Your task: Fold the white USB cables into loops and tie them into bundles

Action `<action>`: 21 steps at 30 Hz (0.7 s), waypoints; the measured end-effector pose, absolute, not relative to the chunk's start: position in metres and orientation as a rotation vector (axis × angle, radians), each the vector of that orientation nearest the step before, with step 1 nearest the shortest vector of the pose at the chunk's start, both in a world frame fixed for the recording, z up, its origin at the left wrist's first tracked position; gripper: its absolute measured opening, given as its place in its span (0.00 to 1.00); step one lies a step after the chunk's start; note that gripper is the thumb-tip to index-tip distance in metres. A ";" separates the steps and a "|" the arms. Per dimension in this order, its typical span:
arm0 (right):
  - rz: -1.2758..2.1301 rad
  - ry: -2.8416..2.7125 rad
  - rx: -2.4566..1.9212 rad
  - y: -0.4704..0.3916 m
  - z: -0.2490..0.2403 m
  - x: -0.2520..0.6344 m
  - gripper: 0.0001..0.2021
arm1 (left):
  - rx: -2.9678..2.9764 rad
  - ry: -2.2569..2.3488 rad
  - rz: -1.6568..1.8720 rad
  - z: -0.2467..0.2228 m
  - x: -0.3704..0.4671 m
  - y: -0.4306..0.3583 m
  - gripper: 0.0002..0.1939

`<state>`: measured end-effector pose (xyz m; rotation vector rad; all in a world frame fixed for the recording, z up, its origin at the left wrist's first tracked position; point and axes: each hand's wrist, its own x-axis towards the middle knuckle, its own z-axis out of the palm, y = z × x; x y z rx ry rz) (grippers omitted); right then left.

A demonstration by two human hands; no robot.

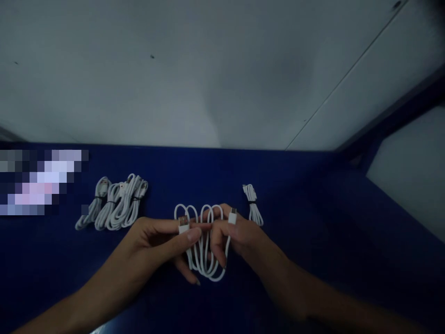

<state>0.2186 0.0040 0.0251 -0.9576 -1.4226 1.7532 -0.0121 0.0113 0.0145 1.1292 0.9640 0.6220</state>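
Note:
Between my two hands hangs a white cable [216,277], looped several times over the blue table. My left hand [156,241] grips its left side, the thumb pressed over the loops, beside a metal USB plug [183,221]. On the right side, my right hand [239,232] holds the same loops with curled fingers, and a smaller plug [232,216] sticks up by its thumb. No tie shows around these loops.
Several white cable bundles [121,204] with dark ties lie on the blue table [194,171] at left. Another tied bundle [255,211] lies behind my right hand. A pale panel [174,93] stands at the back; a pixelated patch covers the far left.

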 end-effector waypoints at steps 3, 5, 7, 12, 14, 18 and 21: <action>1.744 -1.501 -0.965 0.006 0.028 0.224 0.24 | 1.166 0.944 0.591 0.018 -0.010 0.013 0.15; 1.732 -1.542 -0.977 0.007 0.028 0.226 0.24 | 1.178 0.936 0.587 0.020 -0.009 0.014 0.15; 1.714 -1.560 -0.977 0.007 0.027 0.226 0.25 | 1.175 0.932 0.592 0.020 -0.008 0.014 0.14; 1.684 -1.620 -0.954 0.006 0.024 0.224 0.25 | 1.148 0.924 0.618 0.018 -0.008 0.013 0.12; 1.678 -1.632 -0.950 0.006 0.025 0.223 0.26 | 1.136 0.931 0.629 0.018 -0.008 0.013 0.11; 1.665 -1.678 -0.934 0.008 0.026 0.223 0.26 | 1.140 0.919 0.629 0.018 -0.009 0.015 0.10; 1.657 -1.704 -0.928 0.009 0.026 0.222 0.26 | 1.163 0.919 0.628 0.015 -0.010 0.015 0.12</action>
